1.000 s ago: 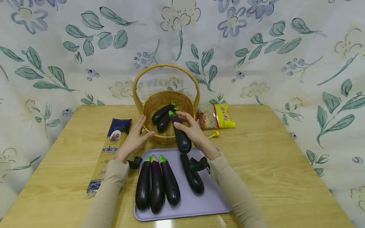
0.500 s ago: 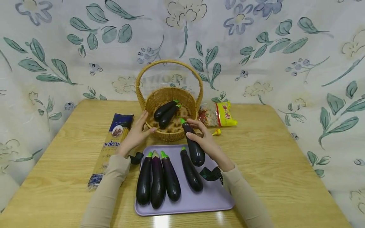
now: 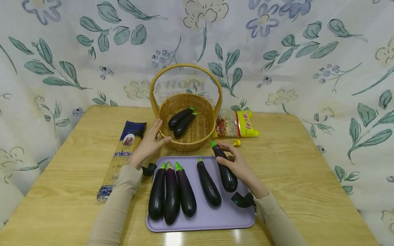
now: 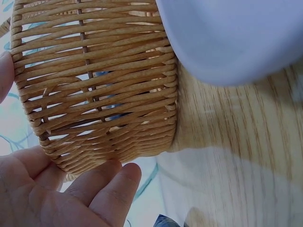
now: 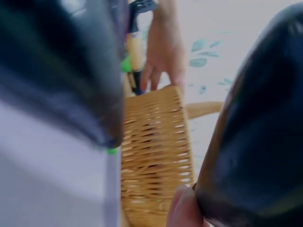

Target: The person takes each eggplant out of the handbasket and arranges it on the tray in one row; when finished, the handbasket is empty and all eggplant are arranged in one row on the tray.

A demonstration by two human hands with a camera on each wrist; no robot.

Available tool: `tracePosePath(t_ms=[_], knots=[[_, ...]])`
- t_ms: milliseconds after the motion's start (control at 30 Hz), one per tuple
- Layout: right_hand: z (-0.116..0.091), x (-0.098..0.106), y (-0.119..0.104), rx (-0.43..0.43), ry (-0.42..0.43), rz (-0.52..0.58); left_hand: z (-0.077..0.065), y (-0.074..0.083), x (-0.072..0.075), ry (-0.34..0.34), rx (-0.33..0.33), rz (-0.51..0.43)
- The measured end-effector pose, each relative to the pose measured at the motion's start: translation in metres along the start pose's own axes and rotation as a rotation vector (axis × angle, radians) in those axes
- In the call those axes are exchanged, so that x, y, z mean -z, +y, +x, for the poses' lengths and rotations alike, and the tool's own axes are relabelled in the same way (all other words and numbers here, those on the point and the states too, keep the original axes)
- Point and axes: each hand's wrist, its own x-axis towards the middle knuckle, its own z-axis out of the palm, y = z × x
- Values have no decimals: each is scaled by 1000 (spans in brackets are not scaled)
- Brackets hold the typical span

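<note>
Eggplant in right hand, stem head-view only

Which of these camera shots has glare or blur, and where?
Head view: white glare on the table along the near edge of the tray; left wrist view: weave of the basket fairly crisp; right wrist view: the two closest eggplants blurred, the flowered backdrop pale and soft.

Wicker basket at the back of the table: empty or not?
Not empty: the basket holds two eggplants, side by side in the head view.
</note>
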Motion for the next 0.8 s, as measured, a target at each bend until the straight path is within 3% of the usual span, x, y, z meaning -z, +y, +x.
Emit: tracePosePath(t_ms=[233, 467, 800], knots=[[-8, -5, 15, 19, 12, -101, -1, 1, -1, 12, 1, 8], [-14, -25, 23, -34, -9, -147, -1, -2, -2, -2, 2, 9], [-15, -49, 25, 29, 64, -252, 1, 1, 0, -1, -6, 10]])
